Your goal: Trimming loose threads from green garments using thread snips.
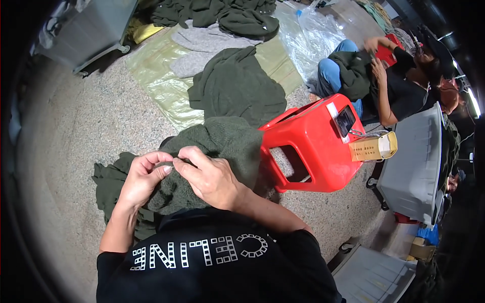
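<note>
1. Left of centre, your left hand (137, 183) pinches the edge of a dark green, fuzzy fabric garment (230, 140); so slender a hold could slip.
2. Mid-frame, your right hand (212, 179) seemingly pinches that edge too.
3. Right of centre, a glossy red plastic stool (323, 164), so close, could snag it.
4. The garment lies beneath and beyond both hands.

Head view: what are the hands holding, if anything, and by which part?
The dark green cloth before the wearer, by a thin fold or edge pinched between the left hand and right hand; exactly which part can't be told.
</note>
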`<action>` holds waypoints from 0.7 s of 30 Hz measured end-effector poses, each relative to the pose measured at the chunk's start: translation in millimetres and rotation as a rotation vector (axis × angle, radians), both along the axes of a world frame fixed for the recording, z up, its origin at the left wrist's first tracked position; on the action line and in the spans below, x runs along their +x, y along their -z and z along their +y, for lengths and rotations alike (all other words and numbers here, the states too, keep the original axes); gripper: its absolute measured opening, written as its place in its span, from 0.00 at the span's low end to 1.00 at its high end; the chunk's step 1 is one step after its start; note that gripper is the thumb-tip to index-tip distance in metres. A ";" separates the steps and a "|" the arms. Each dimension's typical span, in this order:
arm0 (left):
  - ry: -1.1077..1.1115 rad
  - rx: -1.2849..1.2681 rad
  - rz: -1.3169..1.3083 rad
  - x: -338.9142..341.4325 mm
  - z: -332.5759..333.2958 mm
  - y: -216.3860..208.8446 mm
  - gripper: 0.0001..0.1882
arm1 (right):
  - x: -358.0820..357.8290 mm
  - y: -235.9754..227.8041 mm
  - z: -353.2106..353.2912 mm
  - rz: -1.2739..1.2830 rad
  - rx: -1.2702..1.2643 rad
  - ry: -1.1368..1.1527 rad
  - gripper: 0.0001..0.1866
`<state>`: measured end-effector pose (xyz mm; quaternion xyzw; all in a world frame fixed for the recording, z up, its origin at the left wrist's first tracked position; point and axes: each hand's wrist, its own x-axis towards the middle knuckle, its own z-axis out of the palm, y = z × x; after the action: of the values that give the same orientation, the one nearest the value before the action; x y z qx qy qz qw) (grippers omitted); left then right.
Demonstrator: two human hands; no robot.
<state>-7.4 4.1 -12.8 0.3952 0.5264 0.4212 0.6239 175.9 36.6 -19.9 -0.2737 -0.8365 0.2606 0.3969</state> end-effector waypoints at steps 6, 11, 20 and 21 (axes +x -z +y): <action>-0.088 -0.050 -0.002 -0.1 -0.6 -5.2 0.06 | 6.2 0.3 -3.8 0.069 -0.061 0.009 0.14; -0.176 -0.154 -0.422 -5.5 6.1 -2.2 0.04 | 21.0 -6.7 3.3 0.203 -0.213 0.046 0.13; -0.195 -0.118 -0.397 -4.2 -3.1 -5.2 0.06 | 5.5 -22.3 12.4 0.085 -0.526 -0.325 0.11; -0.179 -0.115 -0.400 -2.1 -2.5 -8.7 0.06 | -1.0 -11.9 20.4 0.187 -0.508 -0.411 0.12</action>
<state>-9.5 1.6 -4.1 0.2191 0.4485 0.5141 0.6975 174.9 56.9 -8.0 -0.1644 -0.7424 0.5594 0.3300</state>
